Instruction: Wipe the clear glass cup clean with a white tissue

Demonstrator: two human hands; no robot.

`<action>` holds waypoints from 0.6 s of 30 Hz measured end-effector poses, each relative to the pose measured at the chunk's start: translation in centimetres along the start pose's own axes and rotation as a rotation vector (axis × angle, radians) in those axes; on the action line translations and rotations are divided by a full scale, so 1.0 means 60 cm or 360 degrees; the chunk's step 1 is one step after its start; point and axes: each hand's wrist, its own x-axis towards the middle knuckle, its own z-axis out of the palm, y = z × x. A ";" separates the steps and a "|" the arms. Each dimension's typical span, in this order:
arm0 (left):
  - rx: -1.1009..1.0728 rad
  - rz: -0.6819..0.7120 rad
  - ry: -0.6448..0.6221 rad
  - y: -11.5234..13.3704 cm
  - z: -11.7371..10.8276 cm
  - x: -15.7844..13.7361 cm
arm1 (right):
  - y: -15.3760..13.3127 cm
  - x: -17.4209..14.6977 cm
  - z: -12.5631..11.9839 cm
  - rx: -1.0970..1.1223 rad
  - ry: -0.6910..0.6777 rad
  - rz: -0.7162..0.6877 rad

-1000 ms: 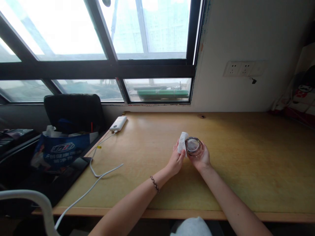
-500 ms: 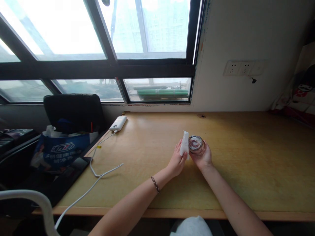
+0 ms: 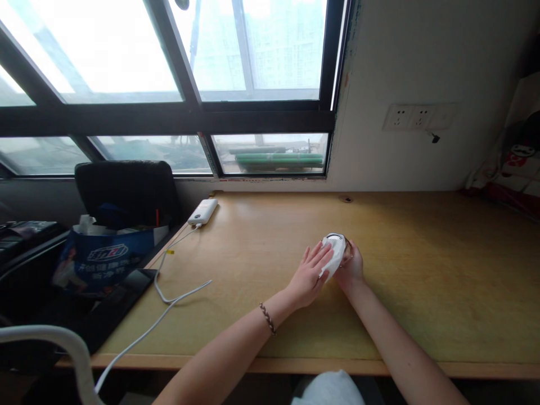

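– How are the hands placed?
– Tissue (image 3: 335, 256) is held under the extended fingers of the left hand (image 3: 307, 277) and pressed to a glass (image 3: 348, 254) cupped in the right hand (image 3: 354, 269), over the desk (image 3: 422, 275).
– How much is done?
– The tissue is applied; what is left cannot be told.
– And writing?
– A logo and Chinese characters, blurred, are borne by the blue bag (image 3: 113, 259).

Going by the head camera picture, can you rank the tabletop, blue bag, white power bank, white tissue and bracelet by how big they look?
1. Tabletop
2. Blue bag
3. White power bank and white tissue: too alike to rank, with fingers covering part of the tissue
4. Bracelet
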 end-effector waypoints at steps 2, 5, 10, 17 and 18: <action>0.0040 0.0031 -0.0027 0.003 -0.002 0.000 | 0.002 0.003 -0.001 -0.0082 -0.0025 0.0040; 0.0079 0.0075 -0.0059 0.007 -0.005 -0.001 | 0.006 0.005 0.001 -0.0128 0.0005 0.0055; 0.0084 0.0102 -0.0060 0.011 -0.009 -0.001 | 0.022 0.001 0.009 -0.0107 0.0032 -0.0008; 0.0021 -0.0107 0.0157 0.002 -0.002 0.002 | 0.025 -0.012 0.016 -0.0077 -0.0080 -0.0155; -0.0008 -0.0121 0.0172 0.001 -0.001 0.002 | 0.022 -0.014 0.018 -0.0070 -0.0064 -0.0146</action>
